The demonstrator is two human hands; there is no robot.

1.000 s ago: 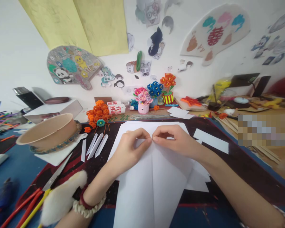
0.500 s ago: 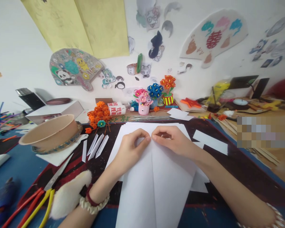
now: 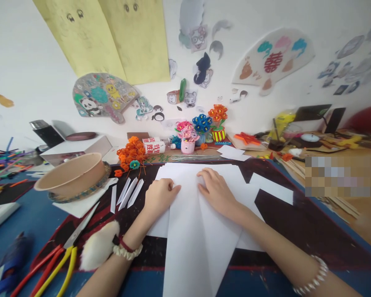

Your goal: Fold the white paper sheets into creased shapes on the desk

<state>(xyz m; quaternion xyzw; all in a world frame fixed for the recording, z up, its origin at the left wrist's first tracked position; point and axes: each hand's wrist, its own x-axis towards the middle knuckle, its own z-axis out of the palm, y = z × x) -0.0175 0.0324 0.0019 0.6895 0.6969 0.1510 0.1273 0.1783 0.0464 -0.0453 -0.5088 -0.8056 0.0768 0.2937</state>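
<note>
A large white sheet of paper (image 3: 188, 235) with a lengthwise crease reaches from the mat toward me, over more white sheets (image 3: 159, 225). At its left edge is my left hand (image 3: 160, 198), fingers curled and thumb lying on the paper. My right hand (image 3: 218, 192) rests on the sheet to the right of the crease, its thumb and fingers apart. Several narrow folded paper strips (image 3: 128, 194) lie left of my left hand. A white paper rectangle (image 3: 272, 187) lies off to the right.
Scissors (image 3: 69, 247) with red and yellow handles lie open at left, beside a white fluffy piece (image 3: 100, 245). Behind them stands a round tan container (image 3: 71, 175). Orange craft flowers (image 3: 131, 154) and a pink flower pot (image 3: 187, 146) are at the back. Wooden sticks (image 3: 340, 206) lie at right.
My hands have moved apart from their pinch at the crease: the left toward the sheet's left edge, the right spreading its fingers on the paper. The view has tilted up slightly.
</note>
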